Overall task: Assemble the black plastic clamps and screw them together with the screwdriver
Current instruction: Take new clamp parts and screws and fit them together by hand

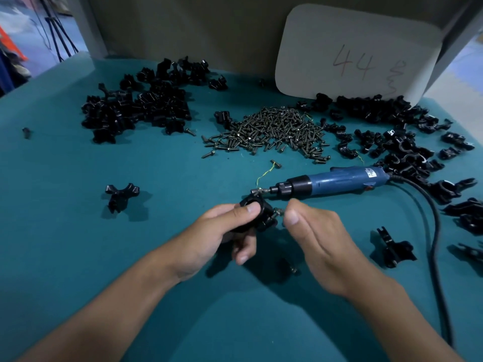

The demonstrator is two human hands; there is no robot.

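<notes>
head view, left hand [222,231]: grips round black plastic clamp [257,214]
right hand [311,231]: pinches small dark metal screw [279,212] beside clamp
beyond hands: blue electric screwdriver [334,181] lying idle

Open teal tabletop [65,205] is left to the left of the blue corded electric screwdriver [337,180], broken only by one stray black plastic clamp piece [120,195]. Behind the screwdriver, passage is blocked by the heap of dark metal screws [274,129]; to its right, by scattered black clamp halves [402,150] and its black cable [431,231].

Assembly workbench — bulk screws [274,129], clamp parts [136,105], electric screwdriver [337,180].
</notes>
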